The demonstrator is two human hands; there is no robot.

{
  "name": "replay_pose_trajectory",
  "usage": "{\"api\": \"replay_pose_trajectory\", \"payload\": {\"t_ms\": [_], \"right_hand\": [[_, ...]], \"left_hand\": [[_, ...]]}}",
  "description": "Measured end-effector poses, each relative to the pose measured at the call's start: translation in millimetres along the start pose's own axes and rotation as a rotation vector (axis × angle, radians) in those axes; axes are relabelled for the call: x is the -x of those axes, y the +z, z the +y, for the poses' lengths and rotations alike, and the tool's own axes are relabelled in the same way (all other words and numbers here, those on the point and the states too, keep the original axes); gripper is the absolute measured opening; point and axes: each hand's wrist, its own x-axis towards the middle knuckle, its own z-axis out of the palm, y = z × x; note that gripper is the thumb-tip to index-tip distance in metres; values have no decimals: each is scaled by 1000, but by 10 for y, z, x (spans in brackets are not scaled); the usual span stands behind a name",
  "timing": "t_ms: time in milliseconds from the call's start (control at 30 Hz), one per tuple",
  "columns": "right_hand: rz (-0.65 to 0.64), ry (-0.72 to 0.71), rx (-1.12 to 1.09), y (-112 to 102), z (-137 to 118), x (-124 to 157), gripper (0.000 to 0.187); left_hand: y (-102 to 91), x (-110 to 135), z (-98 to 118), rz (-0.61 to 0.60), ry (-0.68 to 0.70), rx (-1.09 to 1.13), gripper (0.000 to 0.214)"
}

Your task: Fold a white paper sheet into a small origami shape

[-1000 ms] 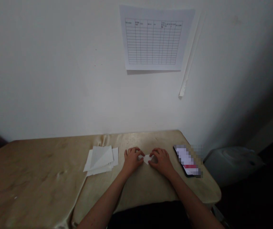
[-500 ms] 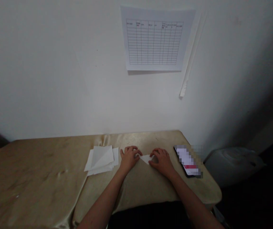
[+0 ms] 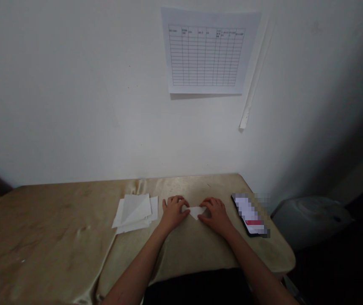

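A small folded piece of white paper lies on the tan cloth-covered table between my two hands. My left hand rests on its left end, fingers curled and pressing down on it. My right hand presses the right end, fingertips pinching the paper's edge. Most of the paper is hidden under my fingers; only a small triangular part shows.
A loose stack of white paper sheets lies just left of my left hand. A phone lies to the right near the table's edge. A printed grid sheet hangs on the wall. A grey bin stands beyond the table's right edge.
My left hand shifted slightly left and back, fingers sliding along the paper's edge; the visible paper shape changed a little. My right hand stayed almost in place.
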Motion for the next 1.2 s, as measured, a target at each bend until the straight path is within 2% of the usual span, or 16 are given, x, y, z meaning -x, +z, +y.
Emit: {"api": "replay_pose_trajectory", "payload": {"t_ms": [300,400,533,633,700,767,867,1000,1100,1200], "right_hand": [[-27,-94,-146,33,72,-29,8],[-14,-73,-177,49,85,-32,9],[32,-35,-254,53,83,-19,26],[20,-55,-252,37,69,-18,17],[30,-55,-241,22,57,-24,7],[69,-38,-245,8,47,-33,5],[142,-1,-243,-1,42,-44,7],[190,30,-216,19,53,-49,8],[175,32,-219,45,67,-48,8],[143,-28,-257,58,81,-53,8]], "left_hand": [[73,-18,-2,36,39,15,14],[67,-27,-18,64,79,32,9],[58,-27,-21,124,178,41,7],[59,-23,-12,149,212,49,14],[70,-21,-9,176,189,57,26],[88,-19,-8,226,132,65,35],[116,-15,-3,275,74,86,31],[144,-2,33,196,157,158,15],[159,18,86,126,215,217,16],[171,42,141,65,225,273,16]]}}
